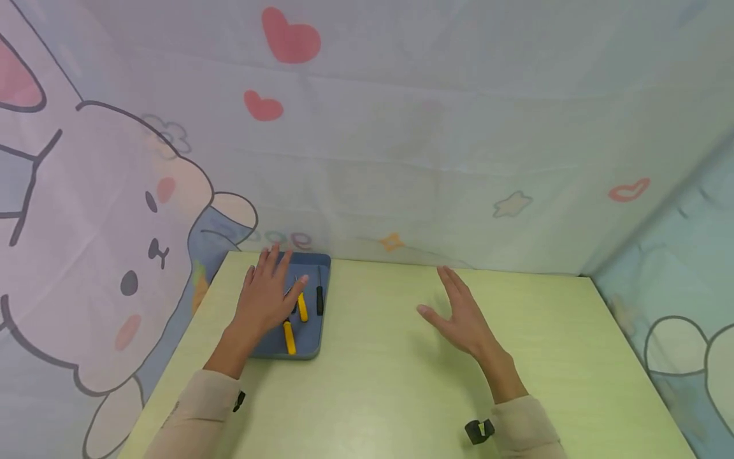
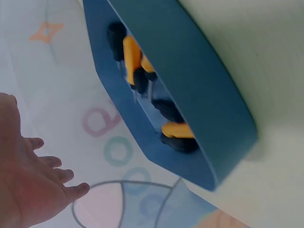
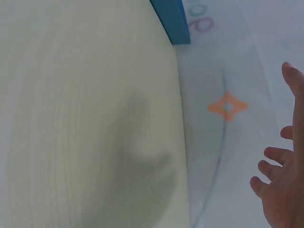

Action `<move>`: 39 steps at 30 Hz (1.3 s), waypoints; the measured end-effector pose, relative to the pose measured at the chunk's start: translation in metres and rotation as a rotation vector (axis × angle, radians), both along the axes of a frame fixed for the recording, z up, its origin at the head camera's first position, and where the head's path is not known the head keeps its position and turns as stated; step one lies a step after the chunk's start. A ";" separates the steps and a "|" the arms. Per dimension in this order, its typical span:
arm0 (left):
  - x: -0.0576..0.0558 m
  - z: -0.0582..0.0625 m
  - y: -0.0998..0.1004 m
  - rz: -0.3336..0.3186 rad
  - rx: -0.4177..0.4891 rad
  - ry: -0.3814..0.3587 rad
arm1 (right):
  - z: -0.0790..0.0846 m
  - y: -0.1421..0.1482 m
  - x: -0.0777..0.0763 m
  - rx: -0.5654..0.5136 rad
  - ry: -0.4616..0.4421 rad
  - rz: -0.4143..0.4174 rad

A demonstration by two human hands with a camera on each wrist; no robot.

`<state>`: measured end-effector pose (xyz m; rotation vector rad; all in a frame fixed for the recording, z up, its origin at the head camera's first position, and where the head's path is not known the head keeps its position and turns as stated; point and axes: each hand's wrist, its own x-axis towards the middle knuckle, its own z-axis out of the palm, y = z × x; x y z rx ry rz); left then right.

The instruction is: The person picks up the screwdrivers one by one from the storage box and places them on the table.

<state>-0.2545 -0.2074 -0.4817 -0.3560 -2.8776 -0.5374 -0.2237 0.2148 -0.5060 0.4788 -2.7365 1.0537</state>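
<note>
My left hand [image 1: 265, 303] hovers above a blue-grey tray [image 1: 312, 347], fingers spread and holding nothing. Inside the tray lie several screwdrivers, among them a yellow-handled screwdriver [image 1: 289, 338], another yellow screwdriver [image 1: 302, 308] and a black-handled screwdriver [image 1: 320, 301]. The hand hides part of the tray in the head view. From the left wrist, more black and yellow handles show behind the tray wall [image 2: 204, 95]. Over the bare tabletop to the right, my right hand [image 1: 463, 319] is raised with straight fingers and thumb apart, touching nothing; its shadow falls on the table.
The pale yellow-green table [image 1: 378, 382] meets a printed cloth backdrop [image 1: 401, 159] along its far edge. More cloth hangs at the left and right sides. A small black device [image 1: 479, 431] is worn at the right cuff.
</note>
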 end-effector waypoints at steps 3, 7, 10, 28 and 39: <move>0.000 -0.002 -0.010 0.016 0.007 -0.020 | -0.002 -0.008 0.000 -0.018 -0.015 0.009; -0.001 -0.005 -0.022 0.016 0.025 -0.037 | -0.006 -0.018 -0.002 -0.021 -0.029 0.010; -0.001 -0.007 -0.029 0.019 0.043 -0.053 | -0.010 -0.024 -0.002 -0.024 -0.034 0.011; -0.001 -0.019 -0.049 0.048 0.292 -0.191 | -0.022 -0.062 -0.006 -0.134 -0.049 0.091; 0.000 -0.032 -0.059 0.094 0.419 -0.277 | -0.034 -0.087 -0.009 -0.229 -0.051 0.129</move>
